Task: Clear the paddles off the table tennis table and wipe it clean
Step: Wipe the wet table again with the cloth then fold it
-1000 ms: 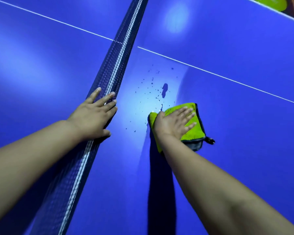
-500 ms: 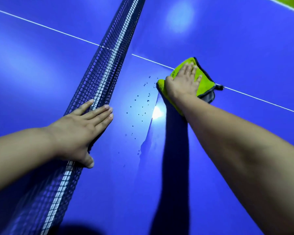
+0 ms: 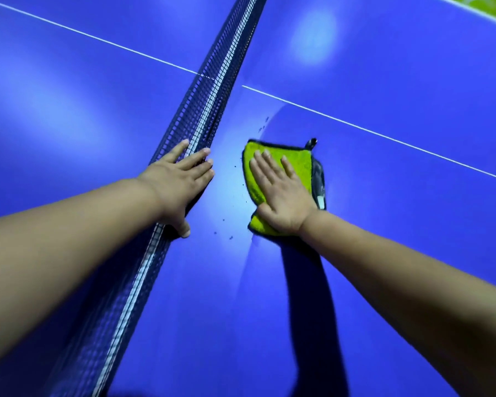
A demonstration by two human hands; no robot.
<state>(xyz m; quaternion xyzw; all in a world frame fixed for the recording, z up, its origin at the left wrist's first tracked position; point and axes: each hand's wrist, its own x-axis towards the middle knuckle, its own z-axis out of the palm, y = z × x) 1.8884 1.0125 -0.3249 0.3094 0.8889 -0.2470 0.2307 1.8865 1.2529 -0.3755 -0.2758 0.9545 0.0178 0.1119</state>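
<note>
Blue table tennis table [image 3: 384,253] fills the view, with one dark net [image 3: 209,116] crossing it. One green cloth [image 3: 281,167] lies flat under the right hand [image 3: 281,196], whose straight, slightly spread fingers press it down just beside the net. Left hand [image 3: 178,184] rests flat on the net's top, fingers straight and close together.

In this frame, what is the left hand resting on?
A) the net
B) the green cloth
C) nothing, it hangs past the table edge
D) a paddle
A: the left hand lies with straight fingers on the top of the net, while the right hand presses flat on the green cloth.
</note>
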